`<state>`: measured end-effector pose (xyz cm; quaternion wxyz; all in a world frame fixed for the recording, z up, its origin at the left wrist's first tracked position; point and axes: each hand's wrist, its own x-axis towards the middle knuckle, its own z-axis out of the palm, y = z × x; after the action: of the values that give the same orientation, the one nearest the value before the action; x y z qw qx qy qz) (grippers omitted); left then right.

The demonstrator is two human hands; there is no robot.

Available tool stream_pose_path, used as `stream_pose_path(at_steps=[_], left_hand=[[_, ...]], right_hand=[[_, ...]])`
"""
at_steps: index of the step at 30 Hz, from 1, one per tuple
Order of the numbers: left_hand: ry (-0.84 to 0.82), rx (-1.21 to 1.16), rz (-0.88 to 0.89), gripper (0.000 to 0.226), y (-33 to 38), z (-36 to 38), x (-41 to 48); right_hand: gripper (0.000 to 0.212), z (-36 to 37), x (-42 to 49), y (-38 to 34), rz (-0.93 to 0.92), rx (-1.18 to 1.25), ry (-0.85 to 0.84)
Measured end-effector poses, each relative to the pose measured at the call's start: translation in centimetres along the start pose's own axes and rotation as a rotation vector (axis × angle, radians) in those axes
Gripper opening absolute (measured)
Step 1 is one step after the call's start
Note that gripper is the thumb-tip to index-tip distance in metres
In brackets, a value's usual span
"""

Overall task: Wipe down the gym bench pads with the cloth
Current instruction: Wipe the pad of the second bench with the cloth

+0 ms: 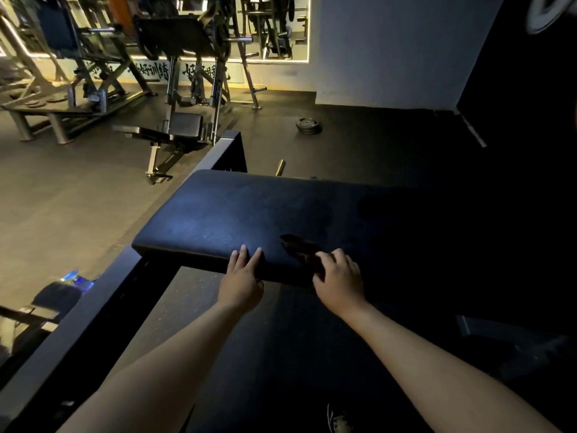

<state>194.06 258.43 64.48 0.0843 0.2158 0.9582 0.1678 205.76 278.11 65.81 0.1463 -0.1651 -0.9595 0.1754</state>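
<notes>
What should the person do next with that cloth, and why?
Probably sweep the right hand with the dark cloth away across the pad: the cloth sits at the near edge, most of the top lies beyond it, and the left hand rests on that edge.

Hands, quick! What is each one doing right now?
Left hand: open, fingers resting on the bench pad edge.
Right hand: grips the dark cloth on the pad.

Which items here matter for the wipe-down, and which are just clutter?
In use: bench pad, cloth, left hand on pad's edge, right hand gripping cloth.
Lying about: weight plates, water bottle, far bench.
</notes>
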Motion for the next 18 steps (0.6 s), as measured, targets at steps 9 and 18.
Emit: stream_pose_path(at_steps=[9,18], left_hand=[[-0.058,0.012,0.007,0.072,-1.2,0.3,0.2],[0.014,-0.044,-0.050,0.084,0.7,0.1,-1.0]], right_hand=[[0.065,4.5,2.3,-10.0,-0.169,0.053,-0.130],[0.058,0.6,-0.8,-2.4,-0.063,-0.159,-0.030]])
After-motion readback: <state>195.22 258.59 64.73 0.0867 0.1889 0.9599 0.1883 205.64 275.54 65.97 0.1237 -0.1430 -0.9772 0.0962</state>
